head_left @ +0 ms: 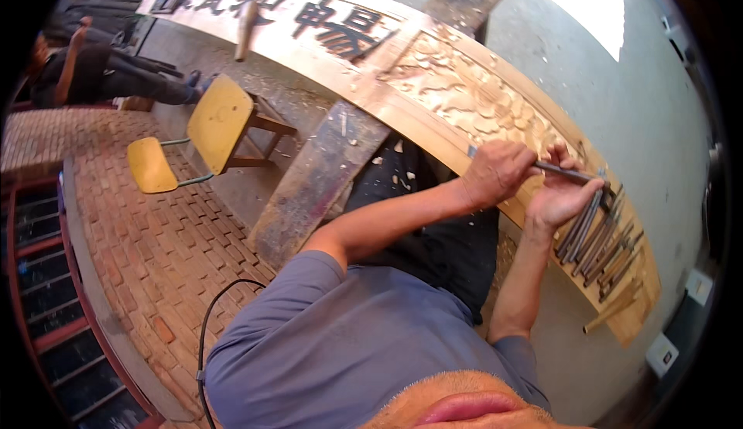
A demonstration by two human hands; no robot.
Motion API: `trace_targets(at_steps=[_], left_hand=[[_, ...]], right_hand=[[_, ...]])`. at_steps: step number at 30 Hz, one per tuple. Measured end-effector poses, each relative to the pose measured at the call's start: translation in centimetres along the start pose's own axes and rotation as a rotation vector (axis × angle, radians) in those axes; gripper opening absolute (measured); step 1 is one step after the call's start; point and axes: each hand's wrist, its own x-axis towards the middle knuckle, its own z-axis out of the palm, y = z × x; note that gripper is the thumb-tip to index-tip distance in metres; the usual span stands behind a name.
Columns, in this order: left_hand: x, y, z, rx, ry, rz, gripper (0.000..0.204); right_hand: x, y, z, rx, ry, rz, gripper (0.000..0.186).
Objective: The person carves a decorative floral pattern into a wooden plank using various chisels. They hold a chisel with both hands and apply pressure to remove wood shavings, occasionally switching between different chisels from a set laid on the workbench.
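A long wooden board stretches across in front of me, with a relief of curling shapes carved in its pale surface. Over its right part, both hands hold a dark, slender carving chisel. My left hand is closed round one end of it. Palm up, my right hand pinches the other end between thumb and fingers. Just beyond the right hand, several chisels and gouges lie side by side on the board. A small blue bit shows beside the left hand; what it is I cannot tell.
Dark raised characters and a wooden mallet are on the board's far left part. A stained plank runs under the board. A yellow chair stands on the left, near another person. Wood chips are scattered about.
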Motion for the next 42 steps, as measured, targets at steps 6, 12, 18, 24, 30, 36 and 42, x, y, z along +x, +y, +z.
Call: trace_targets(at_steps=[6,12,18,24,30,36,42], left_hand=[[4.9,-1.3,8.6,-0.056,0.024,0.007,0.021],[8.3,-3.8,14.7,-0.055,0.108,-0.02,0.022],[8.4,-6.0,16.5,-0.089,0.075,-0.101,0.021],[7.0,-6.5,15.3,-0.138,-0.068,-0.165,0.019],[6.5,-7.0,16.2,-0.18,-0.079,-0.165,0.019],[6.8,-7.0,16.2,-0.224,-0.067,-0.195,0.017],[6.7,-7.4,16.3,-0.252,-0.018,-0.205,0.018]], right_hand=[[8.1,-1.4,-1.8,0.165,0.082,0.02,0.083],[14.7,-1.4,-3.0,0.263,-0.005,0.075,0.087],[18.0,1.1,-4.5,0.347,-0.077,0.147,0.089],[17.2,1.2,-4.0,0.309,-0.036,0.213,0.092],[16.9,1.1,-4.4,0.21,0.023,0.157,0.092],[16.9,1.4,-4.8,0.261,-0.004,0.175,0.093],[17.3,1.3,-5.5,0.138,-0.023,0.212,0.096]])
